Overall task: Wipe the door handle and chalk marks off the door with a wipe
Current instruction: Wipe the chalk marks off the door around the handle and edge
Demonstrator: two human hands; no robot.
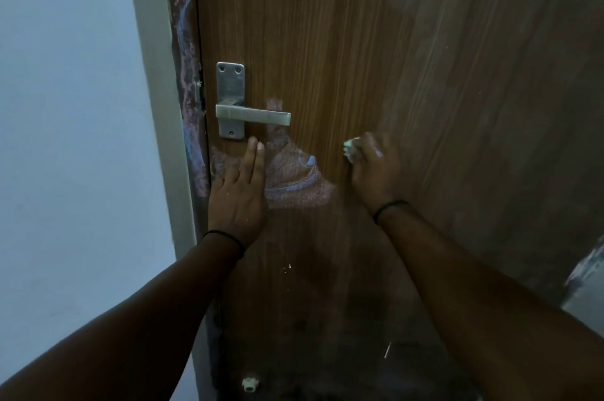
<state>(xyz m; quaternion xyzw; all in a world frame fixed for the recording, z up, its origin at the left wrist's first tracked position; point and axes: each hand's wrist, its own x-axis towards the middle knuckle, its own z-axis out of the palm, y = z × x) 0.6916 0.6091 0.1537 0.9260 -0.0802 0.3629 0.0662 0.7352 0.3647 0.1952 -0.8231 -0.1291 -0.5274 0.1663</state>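
Note:
A brown wooden door (408, 57) fills the view. Its metal lever handle (253, 115) sits on a plate at the left edge. Smeared pink and blue chalk marks (294, 178) spread below the handle, between my hands. My left hand (237, 194) presses flat against the door just under the handle, fingers straight. My right hand (372, 168) grips a small crumpled pale wipe (351, 149) and holds it against the door at the right edge of the chalk patch.
More chalk smears run down the dark door frame (186, 73) left of the handle. A pale wall (65, 106) lies further left. A small white fitting (250, 384) sits low on the door. A pale surface (588, 286) shows at the right edge.

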